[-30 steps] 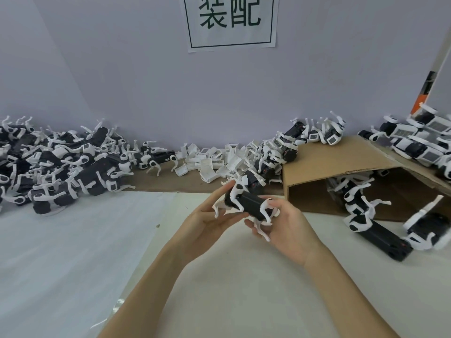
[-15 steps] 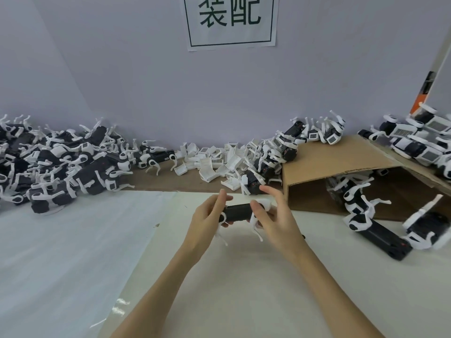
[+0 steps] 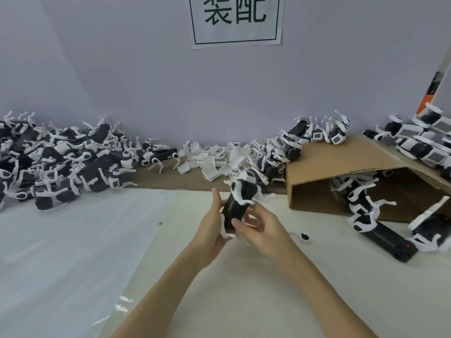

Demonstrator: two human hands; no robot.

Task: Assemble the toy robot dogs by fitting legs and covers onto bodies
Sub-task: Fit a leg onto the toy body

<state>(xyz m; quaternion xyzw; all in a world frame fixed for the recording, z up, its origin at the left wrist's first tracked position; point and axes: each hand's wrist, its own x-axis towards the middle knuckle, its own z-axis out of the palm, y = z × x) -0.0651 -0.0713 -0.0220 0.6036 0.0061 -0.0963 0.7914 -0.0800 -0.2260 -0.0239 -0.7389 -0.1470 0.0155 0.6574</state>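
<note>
I hold one toy robot dog (image 3: 238,203), a black body with white legs, above the middle of the table, tilted with one end pointing up and away. My left hand (image 3: 211,225) cups its left side and lower end. My right hand (image 3: 262,230) grips the lower end from the right, fingers curled over the body. A pile of white covers (image 3: 217,159) lies by the wall behind it. One loose white leg piece (image 3: 302,237) lies on the table just right of my right hand.
A large heap of black-and-white dogs (image 3: 56,162) fills the far left. An open cardboard box (image 3: 341,176) lies on its side at the right with dogs inside, on top and in front (image 3: 380,232). More dogs (image 3: 424,140) are stacked at the far right.
The dog was held level between both hands; it is now turned on end, top pointing away, and both hands have shifted down to its lower end.
</note>
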